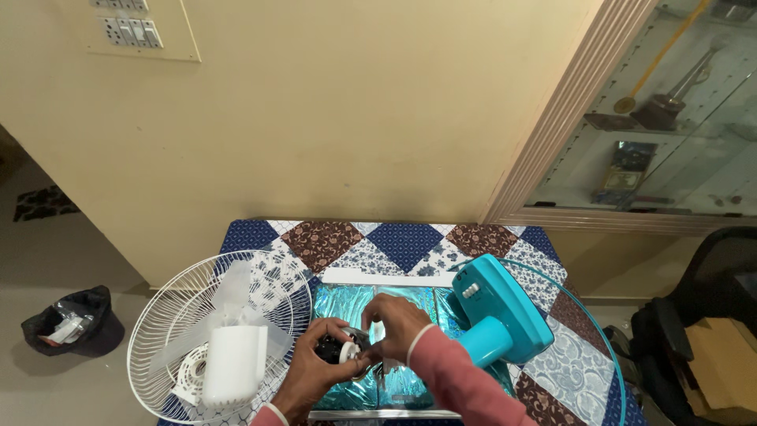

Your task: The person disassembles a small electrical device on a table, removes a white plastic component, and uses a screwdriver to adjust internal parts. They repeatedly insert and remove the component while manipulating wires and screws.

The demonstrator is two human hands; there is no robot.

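Note:
My left hand point(309, 374) grips a small black and white fan motor point(337, 349) over a shiny blue foil sheet point(347, 304) on the table. My right hand point(397, 319) comes from the right in a pink sleeve, and its fingertips pinch the top of the same motor. Just right of my hands lies the turquoise fan base and stem point(495, 311). To the left, a white wire fan guard point(206, 331) rests with clear blades point(236, 288) and a white motor cover point(234, 366) on it.
A patchwork cloth in blue, brown and white point(402, 241) covers the small table against a cream wall. A glass display cabinet point(670, 118) stands at the right. A black cap with items in it point(72, 319) lies on the floor at left. A dark chair point(710, 315) sits at far right.

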